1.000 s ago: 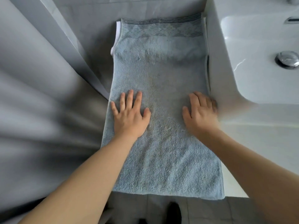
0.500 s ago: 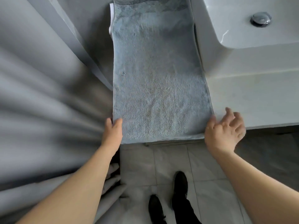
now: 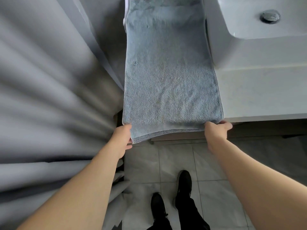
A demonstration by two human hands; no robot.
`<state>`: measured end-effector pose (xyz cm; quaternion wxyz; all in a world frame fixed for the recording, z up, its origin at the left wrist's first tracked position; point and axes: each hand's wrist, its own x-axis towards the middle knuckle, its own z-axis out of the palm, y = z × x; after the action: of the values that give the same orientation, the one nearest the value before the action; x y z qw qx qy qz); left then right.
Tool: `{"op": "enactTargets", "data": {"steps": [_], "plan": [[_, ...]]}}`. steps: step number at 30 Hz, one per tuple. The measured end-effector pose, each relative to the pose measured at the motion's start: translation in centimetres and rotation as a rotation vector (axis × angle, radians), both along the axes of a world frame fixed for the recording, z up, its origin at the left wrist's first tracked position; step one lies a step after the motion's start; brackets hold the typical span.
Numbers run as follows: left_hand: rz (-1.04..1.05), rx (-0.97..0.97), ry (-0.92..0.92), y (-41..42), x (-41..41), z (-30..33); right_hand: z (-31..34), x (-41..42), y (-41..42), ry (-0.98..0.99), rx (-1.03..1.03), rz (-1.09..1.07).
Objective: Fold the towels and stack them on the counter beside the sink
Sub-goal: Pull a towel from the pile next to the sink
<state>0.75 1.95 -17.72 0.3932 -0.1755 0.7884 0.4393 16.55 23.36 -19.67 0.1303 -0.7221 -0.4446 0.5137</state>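
Blue towel (image 3: 169, 77), flat lengthwise on the table just left of the sink (image 3: 259, 19), near end overhanging; left hand (image 3: 122, 136) and right hand (image 3: 216, 130) each pinching a near corner: lift evenly, carry to the far hem, align edges.

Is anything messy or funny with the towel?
Only a little: the blue towel hangs over the counter edge, its striped hem drooping lower by the left hand than the right hand.
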Motion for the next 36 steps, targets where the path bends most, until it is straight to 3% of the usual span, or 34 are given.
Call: {"op": "enactTargets", "data": {"steps": [3, 8, 15, 21, 24, 26, 30, 36], "plan": [[-0.012, 0.006, 0.006, 0.5, 0.0, 1.2, 0.4, 0.5, 1.5, 0.104, -0.093, -0.007], [0.136, 0.135, -0.025, 2.3, 0.2, 3.9, 1.2, 3.0, 2.5, 0.032, -0.112, 0.345], [0.420, 0.295, 0.087, 5.3, -1.8, 9.4, 7.6, 2.0, 6.2, 0.247, -0.262, 0.206], [0.433, 0.362, 0.079, 7.3, -4.0, 13.0, 12.7, -1.1, 10.0, 0.383, -0.059, 0.102], [0.493, 0.524, 0.063, 8.7, -5.7, 13.8, 14.4, -3.1, 11.5, 0.442, -0.015, 0.068], [0.461, 0.599, 0.101, 9.7, -6.8, 13.9, 14.7, -4.4, 11.9, 0.401, 0.140, 0.188], [0.321, 0.530, 0.217, 10.9, -9.4, 13.4, 14.3, -6.2, 12.4, 0.336, 0.353, 0.482], [0.429, 0.448, 0.234, 13.0, -14.8, 13.4, 12.9, -11.2, 14.9, 0.318, 0.439, 0.534]]}}
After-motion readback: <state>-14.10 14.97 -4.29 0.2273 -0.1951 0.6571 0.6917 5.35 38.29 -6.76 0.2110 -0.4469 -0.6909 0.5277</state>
